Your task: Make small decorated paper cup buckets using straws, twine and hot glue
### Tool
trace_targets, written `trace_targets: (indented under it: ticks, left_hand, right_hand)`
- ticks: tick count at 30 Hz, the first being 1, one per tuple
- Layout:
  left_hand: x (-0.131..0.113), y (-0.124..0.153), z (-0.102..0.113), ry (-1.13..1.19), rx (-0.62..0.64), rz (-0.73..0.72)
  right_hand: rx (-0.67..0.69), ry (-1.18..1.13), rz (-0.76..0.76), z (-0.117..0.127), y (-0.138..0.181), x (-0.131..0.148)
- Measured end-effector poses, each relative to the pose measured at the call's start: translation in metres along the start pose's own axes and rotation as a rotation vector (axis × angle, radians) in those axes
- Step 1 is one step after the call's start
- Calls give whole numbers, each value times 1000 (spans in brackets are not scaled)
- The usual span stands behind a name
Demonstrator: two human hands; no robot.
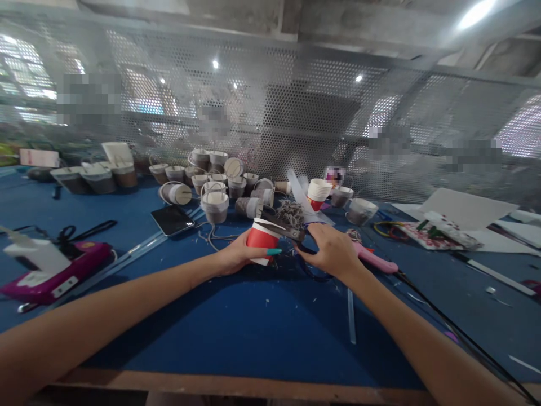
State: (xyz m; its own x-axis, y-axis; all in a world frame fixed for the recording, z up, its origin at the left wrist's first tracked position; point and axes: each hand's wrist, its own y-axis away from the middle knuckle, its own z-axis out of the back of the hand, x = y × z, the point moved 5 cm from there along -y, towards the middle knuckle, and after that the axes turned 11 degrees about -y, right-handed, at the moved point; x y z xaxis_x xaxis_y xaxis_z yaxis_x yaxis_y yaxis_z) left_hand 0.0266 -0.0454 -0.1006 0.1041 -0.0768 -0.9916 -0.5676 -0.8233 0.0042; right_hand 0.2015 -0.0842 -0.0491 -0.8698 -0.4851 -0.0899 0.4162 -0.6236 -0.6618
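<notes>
My left hand [236, 255] is wrapped round a red and white paper cup [262, 237] held on its side just above the blue table [253, 321]. My right hand [333, 248] grips dark scissors [284, 225] whose blades reach across the cup's rim. Both hands are close together at the table's middle. A second red and white paper cup [318, 193] stands upright behind them.
A heap of small wrapped cup baskets [215, 189] lies at the back. A phone [172, 219], a pink glue gun [374, 260] with a black cord, a magenta device [54, 270], white sheets [465, 211] and a perforated metal screen [296, 124] surround the work area.
</notes>
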Motion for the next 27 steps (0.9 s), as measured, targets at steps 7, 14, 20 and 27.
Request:
trace_targets:
  ticks: [7,14,20,27]
  left_hand:
    - [3,-2,2,-13,-29,-42]
    - [5,-2,7,-51,-76,-29]
    - [4,-3,6,-114,-99,-77]
    - [1,1,4,-232,-63,-104]
  right_hand:
    - [50,-25,-16,-2,-1,-1]
    - [104,-47,5,-3,-1,-5]
    - [75,6,2,0,0,-2]
    - [33,55,-14,3,-1,8]
